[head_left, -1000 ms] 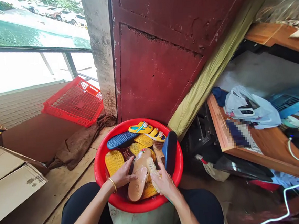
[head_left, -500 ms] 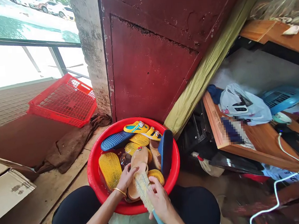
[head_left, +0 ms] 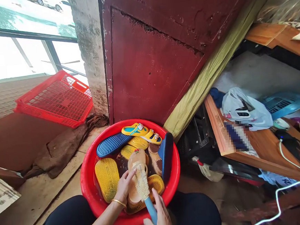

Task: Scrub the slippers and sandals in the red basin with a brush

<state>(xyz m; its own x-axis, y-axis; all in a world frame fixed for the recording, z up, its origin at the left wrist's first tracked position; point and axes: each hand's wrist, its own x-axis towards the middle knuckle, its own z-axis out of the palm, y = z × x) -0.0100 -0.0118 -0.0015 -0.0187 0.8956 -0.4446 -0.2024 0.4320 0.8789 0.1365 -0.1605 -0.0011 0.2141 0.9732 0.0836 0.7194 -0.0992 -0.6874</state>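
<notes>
A tan sandal (head_left: 133, 193) with a small red ornament lies in a red basin (head_left: 85, 180) of dark water. My left hand (head_left: 124, 188) grips its left side near the strap, fingers closed on it. A scrub brush (head_left: 142, 184) with pale bristles and a blue handle rests over the sandal's footbed. Its handle is in my right hand (head_left: 161, 214), the thumb on the left and the fingers on the right. Around the sandal are yellow soles (head_left: 107, 178), blue slippers (head_left: 167, 158), a yellow slipper (head_left: 135, 129) with a white ornament, and a brown-and-tan sandal (head_left: 155, 157).
The basin stands between my knees, close to a dark red door (head_left: 151, 67). A red plastic crate (head_left: 61, 102) and a brown cloth (head_left: 61, 149) lie to the left. On the right is a wooden shelf (head_left: 263, 138) with a white plastic bag (head_left: 245, 110) and a white cable (head_left: 278, 189).
My right hand has shifted down and toward me along the handle. The brush has turned more lengthwise over the sandal. My left hand keeps its hold, and the view has shifted slightly.
</notes>
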